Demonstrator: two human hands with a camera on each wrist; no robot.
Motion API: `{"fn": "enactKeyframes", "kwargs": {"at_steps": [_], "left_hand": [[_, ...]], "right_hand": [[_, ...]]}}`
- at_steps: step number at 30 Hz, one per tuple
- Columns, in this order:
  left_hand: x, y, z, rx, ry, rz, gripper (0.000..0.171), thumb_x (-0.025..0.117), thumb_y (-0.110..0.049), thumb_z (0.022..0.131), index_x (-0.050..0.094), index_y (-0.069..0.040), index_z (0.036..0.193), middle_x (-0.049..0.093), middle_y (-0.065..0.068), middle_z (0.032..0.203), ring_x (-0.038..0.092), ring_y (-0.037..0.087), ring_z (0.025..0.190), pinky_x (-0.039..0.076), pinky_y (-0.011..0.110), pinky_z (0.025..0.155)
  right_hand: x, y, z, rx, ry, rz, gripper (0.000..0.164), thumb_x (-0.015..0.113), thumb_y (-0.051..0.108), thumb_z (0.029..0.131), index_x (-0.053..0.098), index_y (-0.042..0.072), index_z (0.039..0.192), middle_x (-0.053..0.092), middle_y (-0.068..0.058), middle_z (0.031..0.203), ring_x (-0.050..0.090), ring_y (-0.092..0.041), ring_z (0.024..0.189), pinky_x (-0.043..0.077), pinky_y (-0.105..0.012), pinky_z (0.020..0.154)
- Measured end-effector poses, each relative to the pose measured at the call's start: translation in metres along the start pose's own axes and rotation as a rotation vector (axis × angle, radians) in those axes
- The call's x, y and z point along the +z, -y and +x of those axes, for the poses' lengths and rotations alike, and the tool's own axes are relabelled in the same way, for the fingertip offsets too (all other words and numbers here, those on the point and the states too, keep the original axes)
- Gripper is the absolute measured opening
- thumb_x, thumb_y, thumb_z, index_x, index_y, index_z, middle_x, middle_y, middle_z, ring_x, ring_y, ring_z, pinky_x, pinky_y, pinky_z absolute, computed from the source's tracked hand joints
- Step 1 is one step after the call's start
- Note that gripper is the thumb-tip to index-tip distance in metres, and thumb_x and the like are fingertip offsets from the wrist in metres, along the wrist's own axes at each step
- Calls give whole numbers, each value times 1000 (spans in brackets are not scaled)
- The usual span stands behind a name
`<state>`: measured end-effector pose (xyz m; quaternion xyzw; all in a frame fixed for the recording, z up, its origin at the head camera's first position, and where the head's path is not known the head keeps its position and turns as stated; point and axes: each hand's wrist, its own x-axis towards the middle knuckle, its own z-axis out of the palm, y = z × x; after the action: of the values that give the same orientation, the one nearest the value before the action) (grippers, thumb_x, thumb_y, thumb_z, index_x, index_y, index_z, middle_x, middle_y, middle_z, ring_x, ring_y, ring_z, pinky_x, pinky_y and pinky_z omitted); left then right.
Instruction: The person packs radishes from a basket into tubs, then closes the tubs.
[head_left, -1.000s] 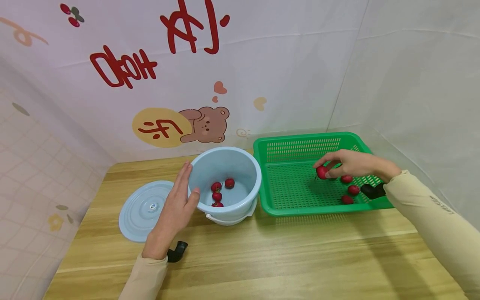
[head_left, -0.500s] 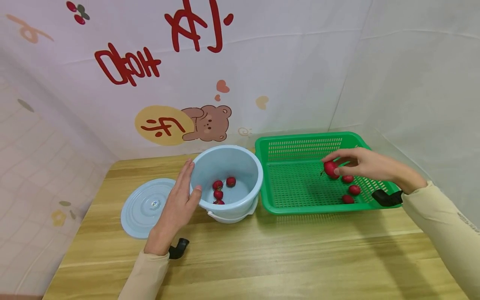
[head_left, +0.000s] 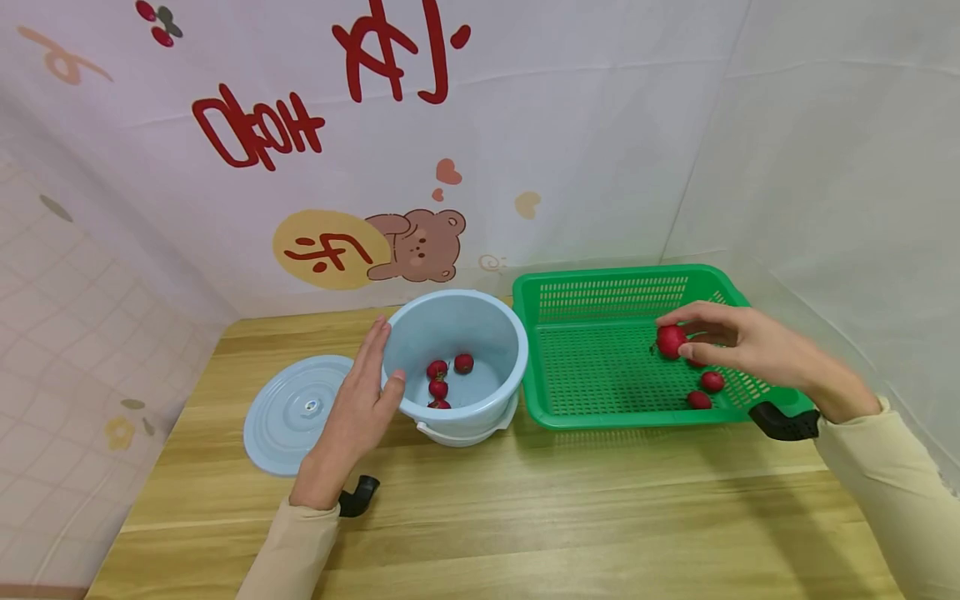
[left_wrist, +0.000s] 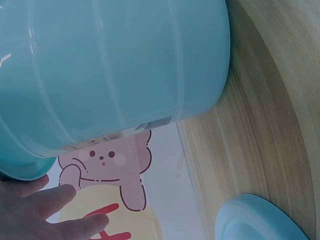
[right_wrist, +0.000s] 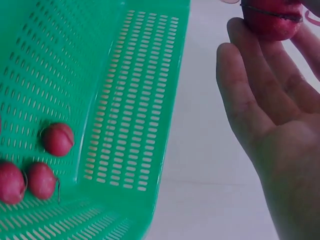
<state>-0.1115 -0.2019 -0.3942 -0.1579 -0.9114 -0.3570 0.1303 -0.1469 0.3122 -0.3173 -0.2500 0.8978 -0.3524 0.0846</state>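
My right hand pinches a round red radish between thumb and fingers, above the right part of the green basket. A thin stringy end hangs from that radish. Below it a few more radishes lie in the basket, one partly covered by my hand. My left hand rests with extended fingers at the left rim of a light blue bucket. Inside the bucket several radishes lie on the bottom. The left wrist view shows the bucket's side above my left fingers.
Left of the bucket lies its round blue lid on the wooden table, partly behind my left hand. A white bucket handle hangs at the front. A printed wall cloth stands close behind.
My right hand has moved to the right over the basket, with the radish still in its fingers. The left hand stays by the bucket rim. The head view has shifted slightly.
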Motion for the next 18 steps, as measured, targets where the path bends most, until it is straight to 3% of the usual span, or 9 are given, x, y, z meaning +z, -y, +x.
{"fn": "enactKeyframes", "kwargs": {"at_steps": [6,18], "left_hand": [[0,0,0,-7,-1,9,68,43,-33,108,20,-7,166,16,3,173,29,34,153,31,61,118],[-1,1,-1,-2,14,50,68,43,-35,108,21,-6,165,17,8,172,29,33,153,30,59,119]], "right_hand": [[10,5,-1,0,-95,53,38,67,14,102,63,22,139,71,0,125,71,-12,107,49,-15,87],[29,27,6,-73,-171,184,41,67,8,100,62,18,141,70,-2,124,69,-11,109,52,-19,83]]}}
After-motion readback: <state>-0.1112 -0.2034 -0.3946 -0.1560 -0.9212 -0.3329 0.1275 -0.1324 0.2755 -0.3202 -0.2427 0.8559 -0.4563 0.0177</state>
